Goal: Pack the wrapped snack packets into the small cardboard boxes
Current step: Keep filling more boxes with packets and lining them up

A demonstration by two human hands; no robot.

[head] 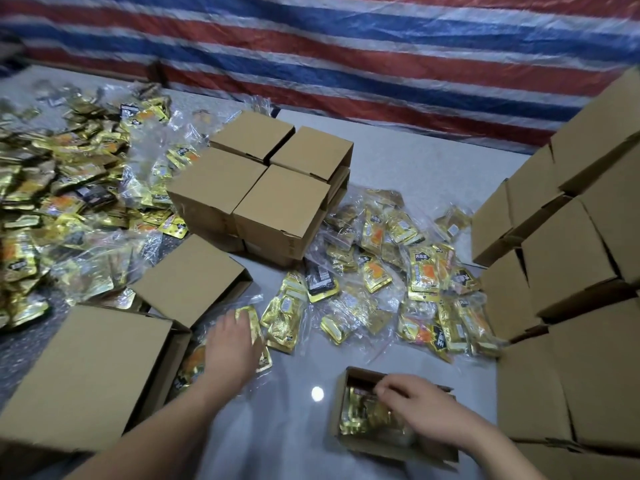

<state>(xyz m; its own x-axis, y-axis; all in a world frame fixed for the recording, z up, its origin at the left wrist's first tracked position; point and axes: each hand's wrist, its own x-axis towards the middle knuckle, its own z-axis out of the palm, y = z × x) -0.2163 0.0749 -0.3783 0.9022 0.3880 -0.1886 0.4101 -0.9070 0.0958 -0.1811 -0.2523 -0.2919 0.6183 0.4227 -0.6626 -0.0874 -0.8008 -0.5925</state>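
**Gold foil going in: box part-filled, next packet under my left hand**

Gold foil under both hands. My right hand [412, 407] sits over the open box [349, 410] in front of me, fingers curled down onto the packets in the box [363, 415]; whether I am pinching one or only pressing them flat I cannot tell. The box looks partly filled, flaps not closed.

My left hand [230, 344] lies with fingers fairly straight on a clear-wrapped gold packet [263, 358] on the grey floor [294, 445], touching it, not yet lifting.

Step in hand, as I judge it: filling this one box. Next move calls for closing my left fingers on that packet and carrying it across to the box while my right hand makes room.

Outward: loose packets [415, 278] lie scattered beyond the box, a larger heap [52, 188] at far left. Closed boxes [263, 181] stacked at centre, a wall of boxes [571, 271] at right, two open cartons [90, 375] on their sides at left. Striped tarpaulin [381, 64] behind.
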